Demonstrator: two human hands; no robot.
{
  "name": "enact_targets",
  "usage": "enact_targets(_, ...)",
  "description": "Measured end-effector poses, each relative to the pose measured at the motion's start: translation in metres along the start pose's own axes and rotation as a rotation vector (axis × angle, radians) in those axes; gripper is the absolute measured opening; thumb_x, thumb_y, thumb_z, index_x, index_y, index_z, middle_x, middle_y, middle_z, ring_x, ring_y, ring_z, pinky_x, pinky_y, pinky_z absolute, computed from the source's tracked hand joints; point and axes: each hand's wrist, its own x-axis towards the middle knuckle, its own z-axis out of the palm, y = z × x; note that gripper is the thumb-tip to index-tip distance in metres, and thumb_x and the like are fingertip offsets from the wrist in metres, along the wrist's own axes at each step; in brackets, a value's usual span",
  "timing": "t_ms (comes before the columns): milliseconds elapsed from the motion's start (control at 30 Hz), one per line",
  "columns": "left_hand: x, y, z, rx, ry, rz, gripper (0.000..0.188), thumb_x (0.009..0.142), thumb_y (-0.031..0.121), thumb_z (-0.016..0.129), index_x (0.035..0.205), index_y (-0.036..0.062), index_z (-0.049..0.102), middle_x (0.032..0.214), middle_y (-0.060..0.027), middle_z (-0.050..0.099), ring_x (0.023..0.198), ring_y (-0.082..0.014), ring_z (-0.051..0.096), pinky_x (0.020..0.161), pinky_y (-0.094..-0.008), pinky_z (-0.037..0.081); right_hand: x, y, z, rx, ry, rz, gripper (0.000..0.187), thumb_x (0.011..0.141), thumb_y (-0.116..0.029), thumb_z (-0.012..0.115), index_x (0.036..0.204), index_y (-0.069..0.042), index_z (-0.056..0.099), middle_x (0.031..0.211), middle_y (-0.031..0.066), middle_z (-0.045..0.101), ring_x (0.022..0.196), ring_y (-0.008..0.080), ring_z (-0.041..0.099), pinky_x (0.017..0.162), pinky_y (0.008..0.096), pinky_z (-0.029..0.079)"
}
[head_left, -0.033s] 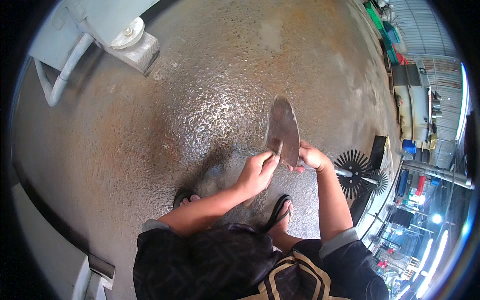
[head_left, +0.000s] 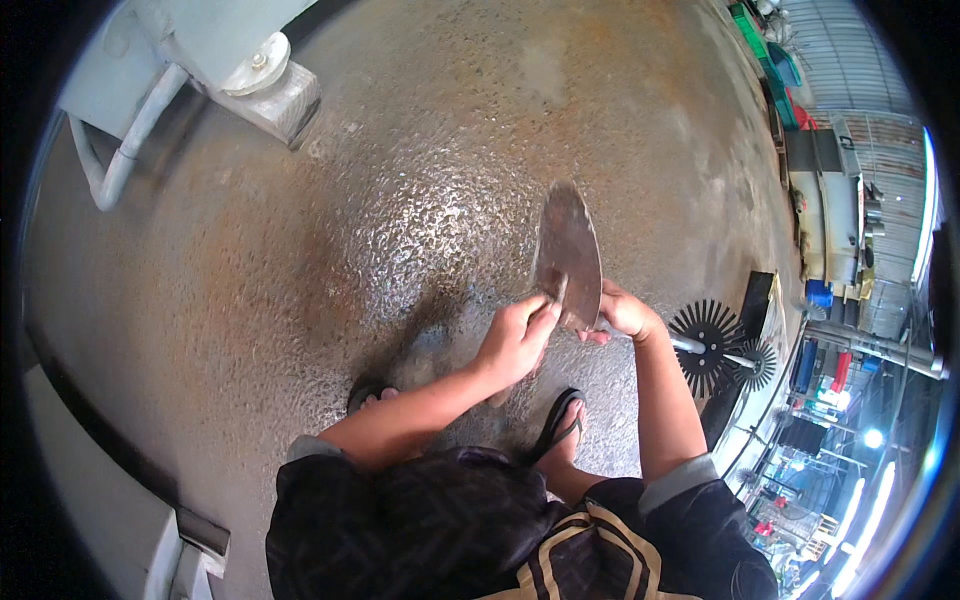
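A trowel [head_left: 568, 240] with a worn, leaf-shaped brown metal blade is held up in front of me, its tip pointing away. My left hand [head_left: 517, 340] is closed around its handle, thumb lying along the metal shank. The handle's light-coloured end shows below that hand. My right hand [head_left: 625, 312] is curled at the blade's right edge near the heel, and the blade hides part of the fingers. Something grey shows between those fingers, in line with a metal shaft [head_left: 687, 345] behind the wrist; whether the hand touches the shaft is unclear.
Black spiked discs [head_left: 706, 345] sit on the shaft, close to my right forearm. Wet, rough concrete floor [head_left: 430, 120] spreads ahead. A white machine with a pipe leg [head_left: 140, 125] stands at far left, a pale casing [head_left: 90, 480] at near left. Benches [head_left: 830, 220] line the right.
The trowel has shifted slightly away from me, its tip a little farther out. My left hand moved slightly with it; the right hand stays nearly in place.
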Motion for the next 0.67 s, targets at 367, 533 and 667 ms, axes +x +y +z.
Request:
enact_targets(367, 0.006, -0.008, -0.002, 0.138, 0.051, 0.154, 0.025, 0.095, 0.019, 0.044, 0.074, 0.0051, 0.045, 0.050, 0.0014, 0.042, 0.040, -0.0064, 0.040, 0.036, -0.0235, 0.033, 0.003, -0.007, -0.005, -0.055, -0.024, -0.048, 0.041, 0.090, -0.032, 0.046, 0.082, 0.004, 0.062, 0.058, 0.0123, 0.060, 0.035, 0.0129, 0.046, 0.034, 0.0260, 0.036)
enact_targets(533, 0.009, -0.007, -0.002, 0.119, 0.048, 0.084, 0.025, 0.095, 0.018, 0.044, 0.074, 0.0048, 0.044, 0.050, 0.0014, 0.042, 0.039, -0.0068, 0.040, 0.036, -0.0240, 0.033, 0.004, -0.005, -0.010, -0.027, -0.023, -0.037, 0.041, 0.090, -0.032, 0.046, 0.083, 0.005, 0.062, 0.059, 0.0128, 0.061, 0.035, 0.0130, 0.046, 0.034, 0.0259, 0.036)
enact_targets(667, 0.000, -0.008, 0.002, 0.080, 0.048, 0.066, 0.022, 0.094, 0.018, 0.047, 0.077, 0.0038, 0.047, 0.050, -0.0001, 0.042, 0.039, -0.0082, 0.041, 0.037, -0.0240, 0.034, 0.002, -0.006, -0.017, -0.118, -0.098, -0.133, 0.042, 0.090, -0.033, 0.046, 0.085, 0.005, 0.063, 0.059, 0.0132, 0.061, 0.035, 0.0135, 0.046, 0.033, 0.0261, 0.036)
